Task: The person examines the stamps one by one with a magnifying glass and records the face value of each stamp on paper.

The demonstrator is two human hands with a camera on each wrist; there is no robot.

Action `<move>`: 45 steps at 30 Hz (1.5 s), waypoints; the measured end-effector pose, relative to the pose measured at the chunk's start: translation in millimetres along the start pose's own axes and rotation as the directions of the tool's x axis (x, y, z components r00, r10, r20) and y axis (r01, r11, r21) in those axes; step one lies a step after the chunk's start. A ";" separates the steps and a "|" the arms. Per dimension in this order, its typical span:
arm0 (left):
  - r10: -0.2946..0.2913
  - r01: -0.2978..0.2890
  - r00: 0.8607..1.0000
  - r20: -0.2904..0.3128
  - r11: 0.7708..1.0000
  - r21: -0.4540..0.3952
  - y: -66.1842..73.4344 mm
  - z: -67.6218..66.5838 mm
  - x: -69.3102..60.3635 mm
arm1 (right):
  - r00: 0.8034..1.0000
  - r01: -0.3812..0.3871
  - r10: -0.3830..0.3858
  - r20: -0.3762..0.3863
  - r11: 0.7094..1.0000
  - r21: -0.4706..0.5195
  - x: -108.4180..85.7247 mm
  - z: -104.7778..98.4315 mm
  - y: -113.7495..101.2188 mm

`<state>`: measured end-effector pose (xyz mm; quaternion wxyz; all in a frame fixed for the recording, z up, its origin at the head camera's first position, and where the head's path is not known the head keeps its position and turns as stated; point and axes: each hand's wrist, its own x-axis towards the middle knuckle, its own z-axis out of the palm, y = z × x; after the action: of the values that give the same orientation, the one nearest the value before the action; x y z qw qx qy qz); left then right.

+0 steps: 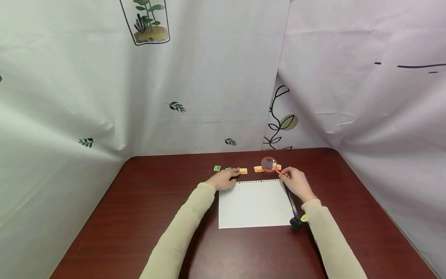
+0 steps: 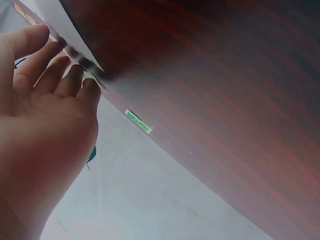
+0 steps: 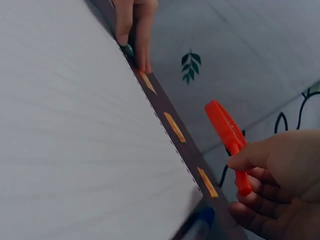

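Observation:
My right hand (image 1: 296, 183) holds a red magnifying glass (image 1: 269, 164) by its handle, thumb and fingers round it. The lens is raised over the row of small stamp-like pieces at the table's back. In the right wrist view the red rim (image 3: 222, 125) is seen edge-on. My left hand (image 1: 223, 179) reaches to the same row, fingers extended, tips at the left end of an orange piece (image 1: 243, 171). It partly hides a green piece (image 1: 228, 168). Another green piece (image 1: 217, 168) lies left of it. Two more orange pieces (image 1: 258, 169) lie to the right, one partly behind the lens.
A lined, hole-edged sheet of paper (image 1: 256, 205) lies on the dark red table (image 1: 139, 217), in front of the row. Along its right edge lies a dark blue stick-like item (image 1: 292, 199), with a black object (image 1: 295, 223) and a small yellow piece (image 1: 304, 218). White printed cloth (image 1: 209, 77) hangs behind.

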<state>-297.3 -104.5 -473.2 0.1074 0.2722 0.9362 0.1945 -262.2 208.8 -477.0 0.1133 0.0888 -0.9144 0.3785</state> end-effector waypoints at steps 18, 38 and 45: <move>0.009 -0.009 1.000 -0.002 1.000 -0.004 0.7 -1.3 -2.5 | 0.994 -0.105 0.105 0.001 0.992 -0.064 -25.3 -52.9 46.3; 0.028 -0.028 1.000 0.001 0.999 0.024 -1.0 -1.9 -1.5 | 0.990 -0.137 0.138 -0.005 0.971 -0.194 -48.3 -98.9 78.7; 0.021 -0.021 1.000 -0.003 1.000 0.009 1.1 -0.7 -2.7 | 0.985 -0.165 0.173 0.022 0.966 -0.201 -50.4 -100.5 81.0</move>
<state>-294.7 -105.3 -471.8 0.1027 0.2823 0.9344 0.1917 -219.9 340.7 -476.1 0.0707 0.0063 -0.9538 0.2918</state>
